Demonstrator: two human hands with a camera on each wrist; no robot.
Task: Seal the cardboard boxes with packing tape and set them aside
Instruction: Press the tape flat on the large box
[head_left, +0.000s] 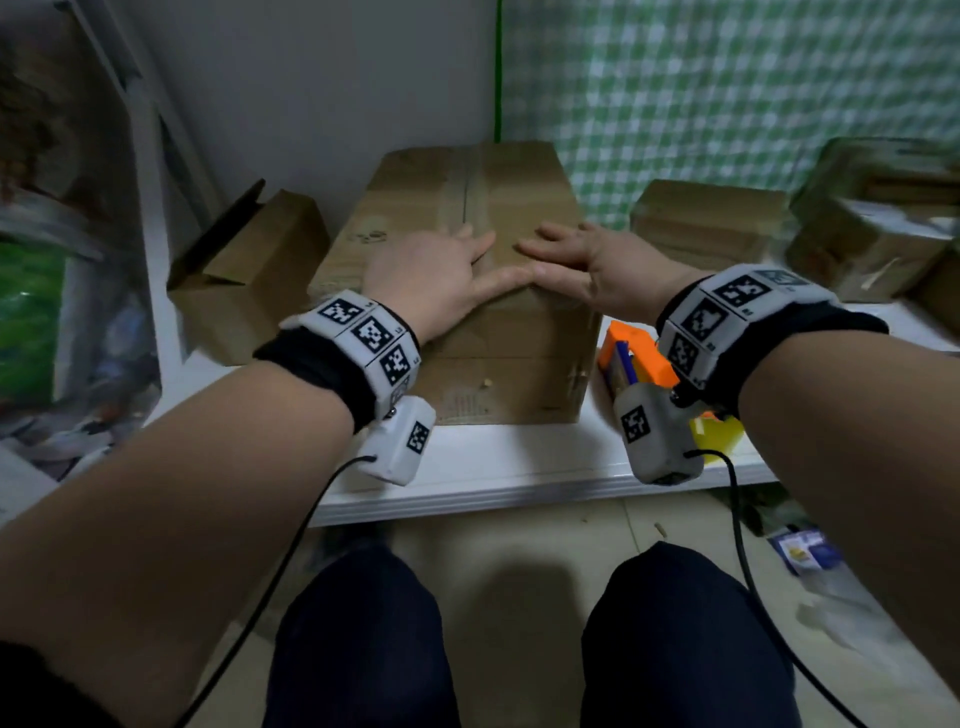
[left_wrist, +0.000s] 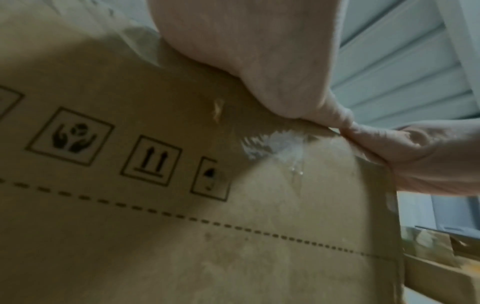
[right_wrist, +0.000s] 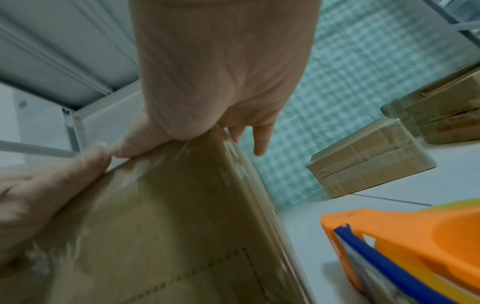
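A large brown cardboard box (head_left: 467, 208) stands on the white table (head_left: 519, 457), with clear tape along its top seam. My left hand (head_left: 441, 270) and right hand (head_left: 582, 260) lie flat on its near top edge, fingers spread and thumb tips meeting at the middle. In the left wrist view the box front (left_wrist: 182, 226) carries handling symbols, and tape (left_wrist: 280, 144) is folded over its edge under the left hand (left_wrist: 259, 61). The right hand (right_wrist: 221, 82) presses the box top (right_wrist: 155, 226). An orange tape dispenser (head_left: 636, 358) lies right of the box.
An open small box (head_left: 244, 280) stands to the left. Taped boxes (head_left: 711, 223) and a wrapped stack (head_left: 878, 218) sit at the right, against a green checked wall. A yellow thing (head_left: 717, 436) lies by the dispenser. My knees are below the table edge.
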